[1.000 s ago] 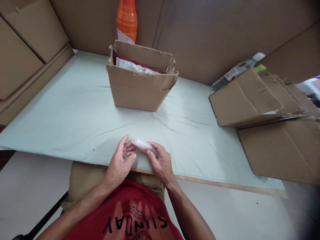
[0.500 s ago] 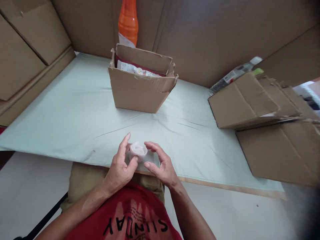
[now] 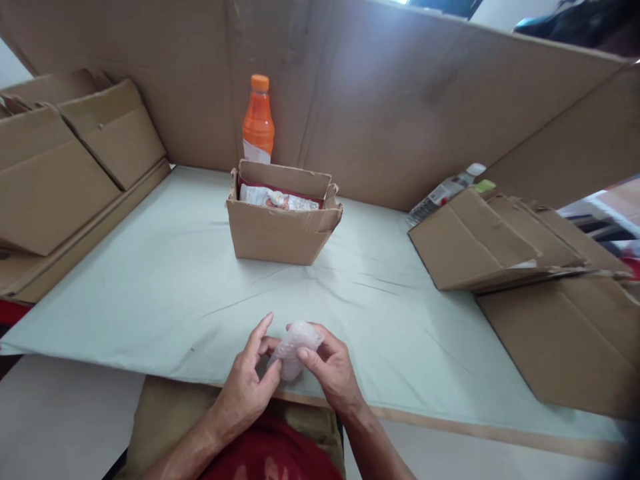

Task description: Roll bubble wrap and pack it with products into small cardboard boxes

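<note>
A small clear bundle (image 3: 294,347) sat in both hands, just over the near edge of the bench (image 3: 165,287). The left hand (image 3: 249,387) had its grip shut on the low end. The right hand (image 3: 333,370) pinched the top end. The bundle looked rolled up and was tilted. It was not in the open box (image 3: 283,233), which stood well apart, farther back. That box had packets (image 3: 277,197) in it already. An orange bottle (image 3: 258,123) stood behind it. Flat cardboard (image 3: 500,240) lay on the right.

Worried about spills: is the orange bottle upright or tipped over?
Upright: the orange bottle stands cap up behind the cardboard box.
</note>
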`<state>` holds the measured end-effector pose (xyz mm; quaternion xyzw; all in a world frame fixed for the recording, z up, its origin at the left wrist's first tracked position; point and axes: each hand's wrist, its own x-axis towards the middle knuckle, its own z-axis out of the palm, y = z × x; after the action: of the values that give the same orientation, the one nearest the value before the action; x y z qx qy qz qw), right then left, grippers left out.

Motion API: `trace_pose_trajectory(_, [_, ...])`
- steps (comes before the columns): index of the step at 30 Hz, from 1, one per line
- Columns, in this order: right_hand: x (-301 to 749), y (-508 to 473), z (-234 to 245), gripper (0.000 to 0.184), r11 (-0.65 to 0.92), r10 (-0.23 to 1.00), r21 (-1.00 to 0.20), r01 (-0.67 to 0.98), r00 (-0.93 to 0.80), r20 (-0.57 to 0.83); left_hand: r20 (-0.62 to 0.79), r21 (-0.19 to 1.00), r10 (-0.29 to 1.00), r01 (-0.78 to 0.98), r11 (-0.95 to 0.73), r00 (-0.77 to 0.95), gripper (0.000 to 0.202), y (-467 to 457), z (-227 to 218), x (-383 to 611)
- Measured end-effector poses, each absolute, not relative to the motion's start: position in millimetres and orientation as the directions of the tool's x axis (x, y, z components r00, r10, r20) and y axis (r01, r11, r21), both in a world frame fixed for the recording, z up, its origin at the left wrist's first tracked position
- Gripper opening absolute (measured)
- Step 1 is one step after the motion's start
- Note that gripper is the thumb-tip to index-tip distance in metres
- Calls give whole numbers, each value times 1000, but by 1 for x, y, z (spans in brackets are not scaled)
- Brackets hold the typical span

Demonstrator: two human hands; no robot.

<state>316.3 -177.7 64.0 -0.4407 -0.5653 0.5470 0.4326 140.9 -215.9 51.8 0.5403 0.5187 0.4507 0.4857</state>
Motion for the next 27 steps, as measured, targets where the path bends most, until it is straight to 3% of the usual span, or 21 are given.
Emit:
trace_pose_trajectory(6, [319, -171, 65, 28, 3, 948, -998, 65, -319, -18, 25, 983, 999, 183, -34, 48, 62, -206, 47, 138])
trace_pose_trajectory(9, [325, -159, 75, 22, 94, 943, -990, 104, -329, 55, 164, 932, 983, 316, -180, 77, 64, -195, 53, 126])
trace_pose_trajectory(14, [348, -120, 118, 22, 326, 919, -911, 255, -310, 242, 576, 598, 813, 637, -488, 82, 59, -143, 101, 86])
trace_pose_trajectory(17, [360, -90, 160, 17, 472, 878, -810, 348, -274, 393, 744, 342, 652, 756, -558, 144, 66, -95, 138, 67])
trace_pose_trajectory(20, [359, -56, 203, 8, 596, 798, -659, 459, -253, 546, 794, 185, 567, 800, -570, 220, 70, -54, 157, 60])
trace_pose_trajectory(24, [338, -1, 244, 15, 686, 686, -431, 587, -322, 653, 789, 177, 555, 769, -614, 262, 66, -33, 152, 61])
trace_pose_trajectory(27, [314, 40, 258, 16, 706, 683, -321, 631, -487, 545, 799, 194, 538, 731, -654, 268, 65, -37, 141, 62])
